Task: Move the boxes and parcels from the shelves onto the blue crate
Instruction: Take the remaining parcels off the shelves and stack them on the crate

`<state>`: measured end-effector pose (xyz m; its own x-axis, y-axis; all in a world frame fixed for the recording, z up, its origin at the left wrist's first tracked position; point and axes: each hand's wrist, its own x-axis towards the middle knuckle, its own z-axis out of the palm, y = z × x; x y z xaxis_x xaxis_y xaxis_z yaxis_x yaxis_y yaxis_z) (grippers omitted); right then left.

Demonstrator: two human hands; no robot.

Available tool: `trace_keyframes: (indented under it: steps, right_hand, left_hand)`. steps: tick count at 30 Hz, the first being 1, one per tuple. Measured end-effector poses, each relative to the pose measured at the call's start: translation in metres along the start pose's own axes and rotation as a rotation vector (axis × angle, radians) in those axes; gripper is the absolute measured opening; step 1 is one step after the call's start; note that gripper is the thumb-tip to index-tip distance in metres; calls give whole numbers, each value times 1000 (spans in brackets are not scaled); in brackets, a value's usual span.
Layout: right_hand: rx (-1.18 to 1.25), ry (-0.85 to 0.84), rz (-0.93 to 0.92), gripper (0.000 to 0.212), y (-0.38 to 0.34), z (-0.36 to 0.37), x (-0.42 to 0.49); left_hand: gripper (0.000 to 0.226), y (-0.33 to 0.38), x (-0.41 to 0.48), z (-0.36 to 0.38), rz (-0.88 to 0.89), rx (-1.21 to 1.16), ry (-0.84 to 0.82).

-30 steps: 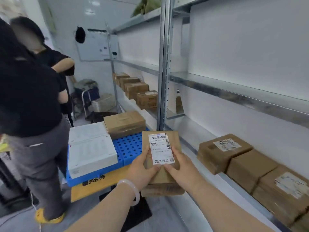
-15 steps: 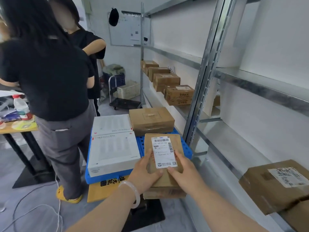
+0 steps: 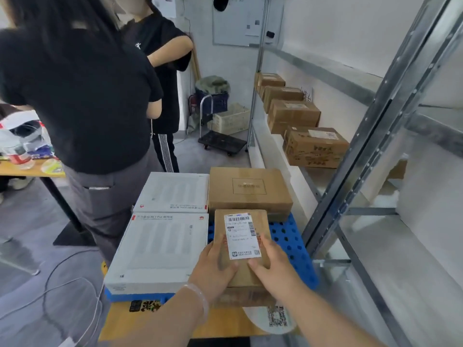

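- The left hand (image 3: 215, 267) and right hand (image 3: 274, 265) both grip a brown parcel (image 3: 263, 221), one on each long side, thumbs pressed on top and fingers wrapped over the edges.
- A white shipping label (image 3: 241, 236) with a barcode lies on the parcel's top face; both thumbs touch its lower end.
- A second brown layer shows under the held parcel; I cannot tell whether it is a separate parcel.
- The parcel sits over the near right part of the blue crate (image 3: 288, 242); contact with the crate cannot be judged.
- Already on the crate: two white boxes (image 3: 160, 249) along the left, one behind the other, and a flat brown box (image 3: 248, 190) at the far right.
- Four brown boxes (image 3: 315, 146) stand in a row on the metal shelf (image 3: 270, 146) to the right.
- A pale bracelet (image 3: 200, 296) circles the left wrist.
- Two people in black shirts (image 3: 82, 96) stand left of the crate, beside a cluttered counter (image 3: 22, 169).
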<state>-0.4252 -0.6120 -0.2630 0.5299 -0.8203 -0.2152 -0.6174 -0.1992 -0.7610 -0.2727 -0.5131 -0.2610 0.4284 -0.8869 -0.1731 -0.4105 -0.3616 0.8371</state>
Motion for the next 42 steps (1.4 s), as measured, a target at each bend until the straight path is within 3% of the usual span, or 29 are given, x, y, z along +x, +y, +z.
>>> trace_keyframes:
  steps: [9,20,26,37,42]
  right_hand:
    - [-45,-161,18,82,26,16,56]
    - [-82,-223,9,88,31,20,69]
    - [-147,-94,-40,79,22,3,59]
    - [-501,158,-83,94,-5,-10,-47]
    - [-627,282,-7,100,-16,1,-128]
  left_hand:
    - [75,-27,40,14,-126,398,116]
    - [70,-40,50,20,-167,443,161]
    - [71,-34,47,13,-164,506,139]
    - [77,9,-17,-9,140,723,92]
    - [80,33,-72,-10,430,762,132]
